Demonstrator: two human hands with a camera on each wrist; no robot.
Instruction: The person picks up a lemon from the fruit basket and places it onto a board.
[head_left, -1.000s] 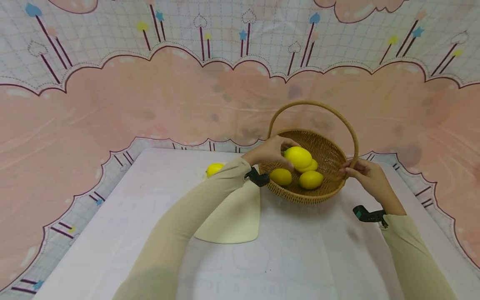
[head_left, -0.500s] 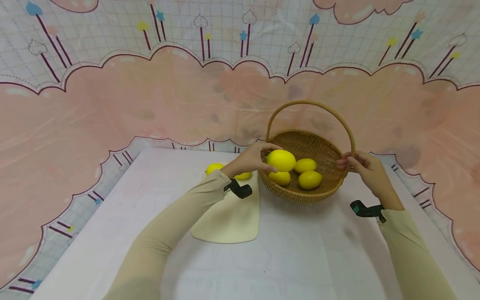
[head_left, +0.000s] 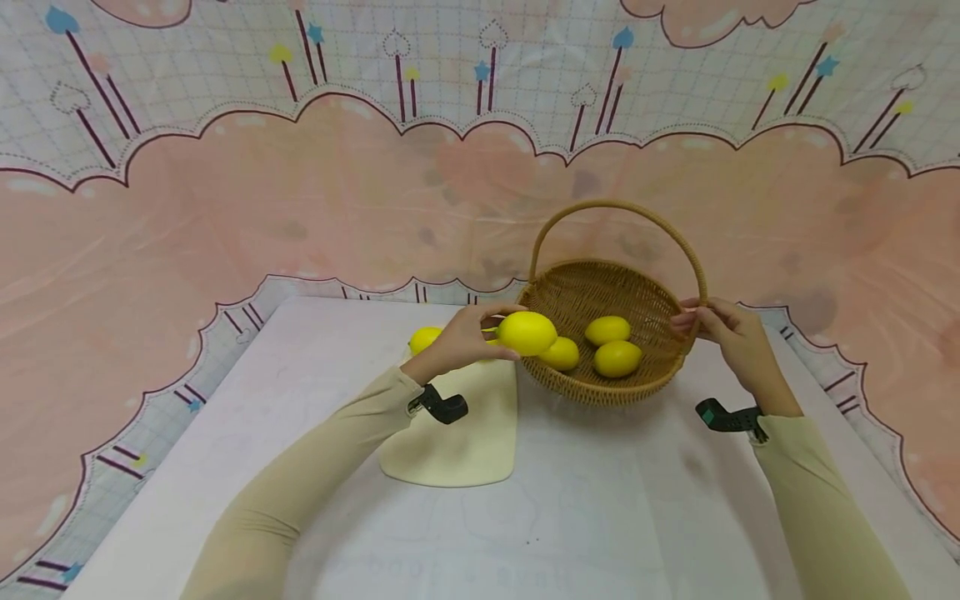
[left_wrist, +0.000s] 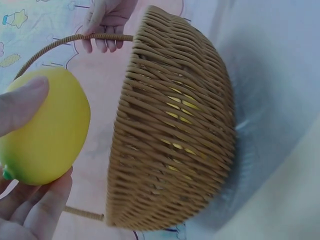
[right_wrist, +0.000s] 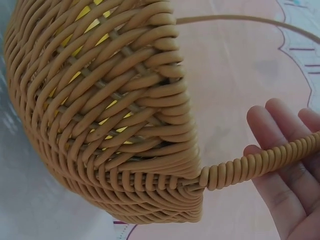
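Observation:
My left hand pinches a yellow lemon between thumb and fingers, over the board just left of the wicker basket. In the left wrist view this lemon has a green tip, and the basket's woven side stands beside it. Three lemons lie in the basket, one of them near the front. At the basket's right side my right hand grips the lower end of its arched handle. Close up, the right fingers show behind the wrapped handle.
A cream board lies on the white-covered table, left of the basket. On its far end sits another lemon; something yellow behind my left hand is mostly hidden. A patterned pink cloth hangs behind the table.
My left hand has carried the lemon leftward out of the basket to above the board. My right hand stays at the handle, and the basket has shifted very slightly left.

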